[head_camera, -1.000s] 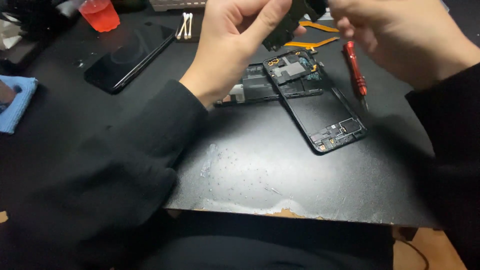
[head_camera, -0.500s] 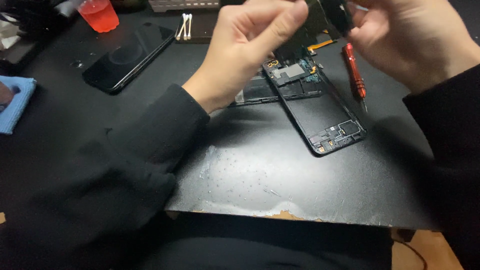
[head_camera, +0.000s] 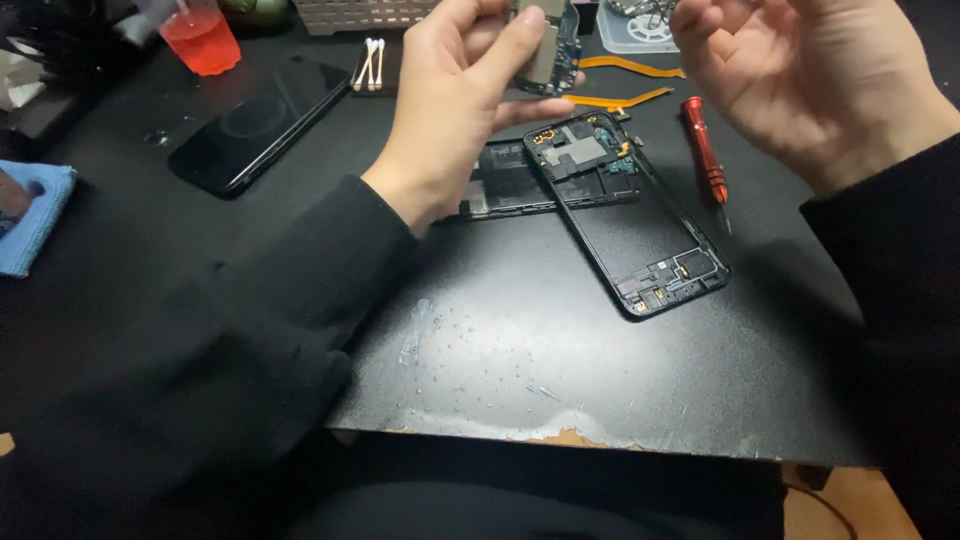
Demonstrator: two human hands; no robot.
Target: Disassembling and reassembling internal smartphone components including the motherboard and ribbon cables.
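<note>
Black surface [head_camera: 520, 360], black phone frame [head_camera: 640, 225], red screwdriver [head_camera: 705, 160], orange flex cables [head_camera: 625, 68], light blue cloth [head_camera: 35, 215], translucent red cup [head_camera: 203, 42].

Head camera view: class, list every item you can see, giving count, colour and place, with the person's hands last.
Opened black phone frame: one, table centre.
Small circuit board: one, dark, in left hand.
Red-handled screwdriver: one, right of frame.
Orange flex ribbons: two, behind frame.
Black phone panel: one, left.
White cotton swabs: a few, top.
Red plastic cup: one, top left.
Blue cloth: one, left edge.
Left hand: gripping board.
Right hand: open, empty.
</note>
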